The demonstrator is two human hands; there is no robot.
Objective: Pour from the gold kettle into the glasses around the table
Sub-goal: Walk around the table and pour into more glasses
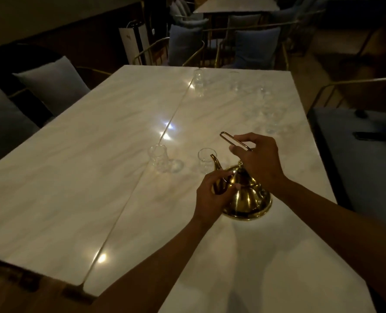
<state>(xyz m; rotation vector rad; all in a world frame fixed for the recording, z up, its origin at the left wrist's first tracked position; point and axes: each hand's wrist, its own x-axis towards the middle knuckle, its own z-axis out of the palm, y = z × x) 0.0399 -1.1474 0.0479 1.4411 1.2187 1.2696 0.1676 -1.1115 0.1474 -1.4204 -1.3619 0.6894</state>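
I see the gold kettle (247,197) standing on the white marble bench (74,177), at about 5 o'clock from the bench's middle, its spout (216,164) pointing toward 11 o'clock. My right hand (258,159) has its grip closed round the thin wire handle (232,141), which is raised above the lid. My left hand (212,195) is curled against the kettle's side at the base of the spout, fingers wrapped part-way around it.

The nearest glass (205,160) stands just beyond the spout tip, at 12 o'clock from the kettle; whether the two touch I cannot tell. A second glass (159,158) stands near it at 9 o'clock. At the far edge another glass (198,82) sits toward 12 o'clock. Further glasses (266,114) along the right side are too blurred for me to count.
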